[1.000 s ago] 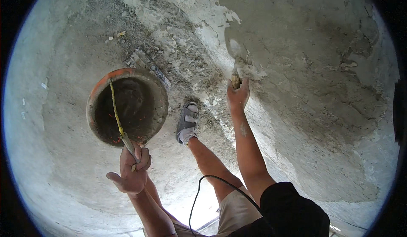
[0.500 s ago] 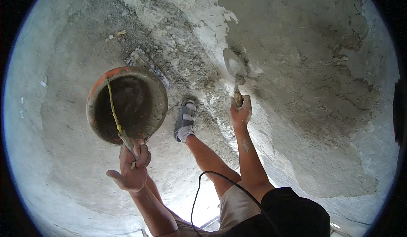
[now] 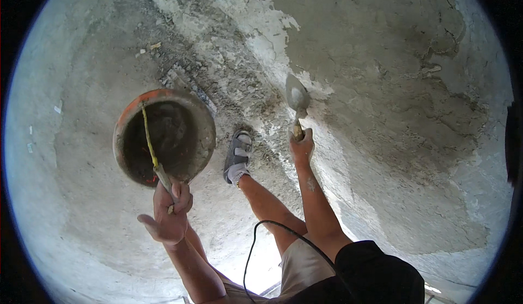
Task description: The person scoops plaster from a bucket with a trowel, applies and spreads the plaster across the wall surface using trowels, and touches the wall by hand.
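My left hand (image 3: 173, 209) is closed on the grip of a handle (image 3: 150, 140), a thin yellow-and-grey strip running over the mouth of an orange-rimmed bucket (image 3: 206, 135). Grey wet mortar (image 3: 169, 140) lies inside that bucket; its outside is smeared with grey. My left thumb sticks out to the side. Wrapped round the wooden handle of a pointed trowel (image 3: 297, 95), my right hand (image 3: 302, 147) keeps the blade near the foot of the wall. Some grey mortar clings to the blade; I cannot tell how much.
To the right rises a wall (image 3: 376, 86) with rough, darker grey plaster patches. Rubble and dust (image 3: 218, 64) line the floor along its base. My sandalled foot (image 3: 238, 154) stands between bucket and wall. A black cable (image 3: 272, 222) loops across my legs.
My right hand and the trowel have moved slightly left and toward me, drawing the blade away from the plaster patch. The bucket has shifted very little in my left hand.
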`<act>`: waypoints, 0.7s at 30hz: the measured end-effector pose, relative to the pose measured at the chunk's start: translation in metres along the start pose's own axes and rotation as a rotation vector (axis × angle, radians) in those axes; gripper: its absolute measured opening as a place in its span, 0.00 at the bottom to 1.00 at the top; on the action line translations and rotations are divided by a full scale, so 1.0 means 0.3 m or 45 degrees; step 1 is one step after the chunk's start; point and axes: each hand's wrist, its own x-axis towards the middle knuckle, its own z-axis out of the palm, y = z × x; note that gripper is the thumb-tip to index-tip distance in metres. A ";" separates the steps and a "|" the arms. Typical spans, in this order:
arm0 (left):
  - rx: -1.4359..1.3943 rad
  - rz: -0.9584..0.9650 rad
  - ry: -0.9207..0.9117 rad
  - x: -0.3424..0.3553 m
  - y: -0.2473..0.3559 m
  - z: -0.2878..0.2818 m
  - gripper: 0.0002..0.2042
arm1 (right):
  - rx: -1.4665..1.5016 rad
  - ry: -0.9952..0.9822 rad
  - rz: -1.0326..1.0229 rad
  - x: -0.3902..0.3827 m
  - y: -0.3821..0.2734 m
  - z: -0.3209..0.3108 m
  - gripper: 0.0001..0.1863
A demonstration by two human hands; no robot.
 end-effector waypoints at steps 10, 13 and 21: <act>0.453 -0.100 -0.172 -0.320 0.388 0.111 0.44 | 0.337 -0.758 0.379 -0.284 0.023 -0.484 0.17; 0.786 -0.237 -0.112 -0.468 0.551 0.211 0.34 | 0.184 -0.984 0.284 -0.306 0.026 -0.662 0.21; 0.967 0.134 -0.530 -0.613 0.598 0.383 0.24 | 0.262 -0.996 0.037 -0.321 -0.256 -0.985 0.29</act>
